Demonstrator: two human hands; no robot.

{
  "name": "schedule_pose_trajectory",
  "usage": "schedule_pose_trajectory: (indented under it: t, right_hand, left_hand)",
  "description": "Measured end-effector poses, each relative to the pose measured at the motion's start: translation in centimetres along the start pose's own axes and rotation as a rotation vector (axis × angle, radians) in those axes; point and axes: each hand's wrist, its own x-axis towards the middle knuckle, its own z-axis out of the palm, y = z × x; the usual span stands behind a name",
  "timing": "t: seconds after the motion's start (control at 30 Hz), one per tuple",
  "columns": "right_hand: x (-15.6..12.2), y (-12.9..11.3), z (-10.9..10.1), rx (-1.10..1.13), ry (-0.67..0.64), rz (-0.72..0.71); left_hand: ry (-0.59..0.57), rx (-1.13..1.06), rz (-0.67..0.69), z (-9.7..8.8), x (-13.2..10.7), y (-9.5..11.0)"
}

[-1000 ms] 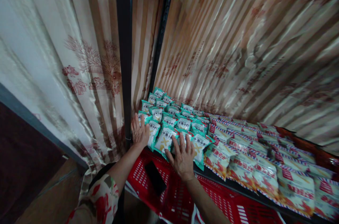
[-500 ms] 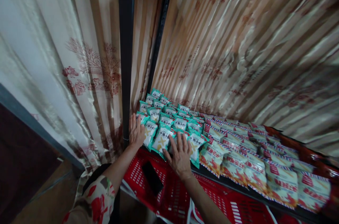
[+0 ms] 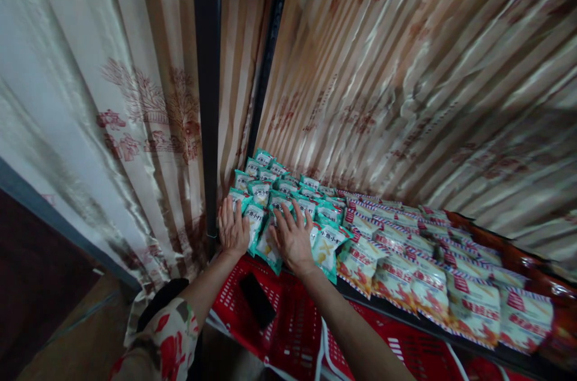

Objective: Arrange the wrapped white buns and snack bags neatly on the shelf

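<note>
Several small teal snack packets (image 3: 283,192) lie in rows at the left end of a dark shelf (image 3: 406,318). My left hand (image 3: 233,229) rests flat and open on the leftmost front packets, beside the black upright post (image 3: 208,98). My right hand (image 3: 293,237) lies flat with fingers spread on the front teal packets, a little to the right of the left hand. To the right of them, red-and-white snack packets (image 3: 424,276) cover the rest of the shelf.
A red plastic basket (image 3: 293,333) sits below the shelf's front edge, with a black phone (image 3: 256,300) lying in it. Striped, patterned curtains (image 3: 406,86) hang behind the shelf and to the left (image 3: 112,110). Wooden floor (image 3: 58,339) shows at lower left.
My right hand has slid left and further onto the teal packets, closer to my left hand. The left hand has stayed at the left edge of the packets.
</note>
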Motion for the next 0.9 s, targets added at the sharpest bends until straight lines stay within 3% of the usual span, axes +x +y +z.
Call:
schedule_pose_trajectory:
  t: [0.1, 0.2, 0.37, 0.53, 0.67, 0.9]
  right_hand:
    - [3.1, -0.7, 0.3, 0.012, -0.102, -0.028]
    - [6.0, -1.0, 1.0, -0.031, -0.288, -0.007]
    - [8.5, -0.3, 2.1, -0.032, -0.469, -0.038]
    - [8.8, 0.4, 3.3, -0.010, -0.536, -0.043]
    - [8.8, 0.6, 3.8, -0.007, -0.567, -0.069]
    - [8.4, 0.5, 3.9, -0.011, -0.449, -0.098]
  left_hand:
    - [0.003, -0.021, -0.014, 0.2, 0.0, 0.0]
    - [-0.012, -0.047, -0.032, 0.3, 0.0, -0.1]
    - [-0.033, -0.118, -0.010, -0.2, 0.1, -0.8]
    - [-0.057, -0.179, 0.018, -1.6, -0.9, -1.3]
    - [-0.153, -0.161, 0.069, -2.6, -2.7, -1.2]
    - [-0.305, -0.040, 0.054, -2.9, -3.8, -1.5]
